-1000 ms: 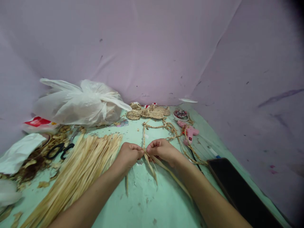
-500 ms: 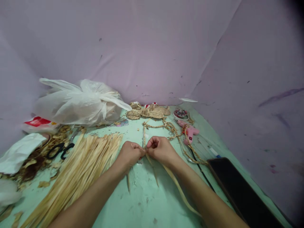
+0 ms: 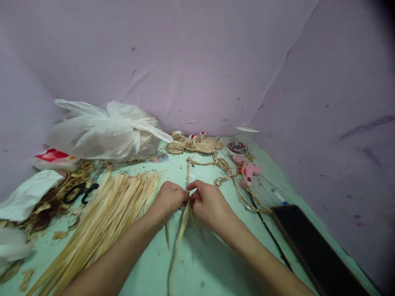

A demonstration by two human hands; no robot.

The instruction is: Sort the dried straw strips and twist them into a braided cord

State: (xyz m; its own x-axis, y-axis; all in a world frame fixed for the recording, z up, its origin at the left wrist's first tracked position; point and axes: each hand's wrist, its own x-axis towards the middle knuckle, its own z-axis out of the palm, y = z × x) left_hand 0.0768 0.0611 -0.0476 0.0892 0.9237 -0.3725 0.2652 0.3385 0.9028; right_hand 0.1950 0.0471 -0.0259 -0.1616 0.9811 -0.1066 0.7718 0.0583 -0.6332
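My left hand [image 3: 169, 198] and my right hand [image 3: 207, 200] meet at the middle of the green table [image 3: 212, 263], both pinching the end of a braided straw cord [image 3: 187, 170]. The braid runs away from my fingers toward the back of the table. Loose flat straw strips [image 3: 179, 234] hang from the pinch point toward me, between my forearms. A big bundle of dry straw strips [image 3: 105, 218] lies just left of my left hand.
A white plastic bag [image 3: 108, 131] sits at the back left, black scissors [image 3: 80, 191] among straw scraps at left. Coiled straw pieces [image 3: 193, 145] lie at the back, a pink glue gun [image 3: 248, 169] to the right, a black phone [image 3: 311, 242] at the near right. Purple cloth walls surround the table.
My right hand has swung the long loose strip from the right side across to the left, under my hands. Both hands stay pinched on the braid end.
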